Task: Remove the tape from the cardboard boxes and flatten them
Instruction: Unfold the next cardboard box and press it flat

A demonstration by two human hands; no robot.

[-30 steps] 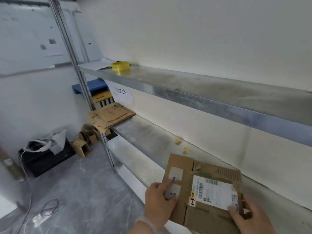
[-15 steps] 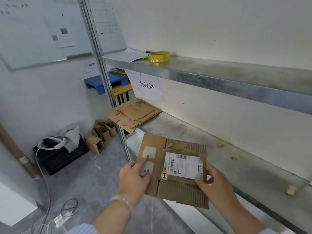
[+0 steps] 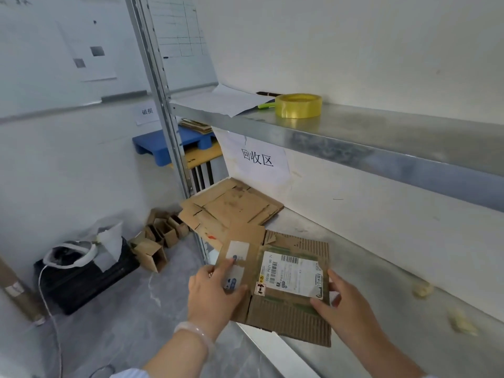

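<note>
Left hand and right hand grip the flattened box by its edges — fingers closed on cardboard

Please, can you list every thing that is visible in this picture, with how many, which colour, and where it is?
flattened box: 1, brown with a white label, held over the lower shelf's front edge
flat cardboard stack: 1 pile, brown, far end of the lower shelf
tape roll: 1, yellow, on the upper shelf
paper sheet: 1, white, upper shelf, left of the roll
paper sign: 1, white with black characters, on the wall under the upper shelf
small boxes: several, brown, on the floor by the shelf post
blue pallet: 1, behind the post
black bin: 1, on the floor at left
tape scraps: a few, yellowish, lower shelf at right
left hand: on the box's left flap
right hand: at the box's right edge
</note>
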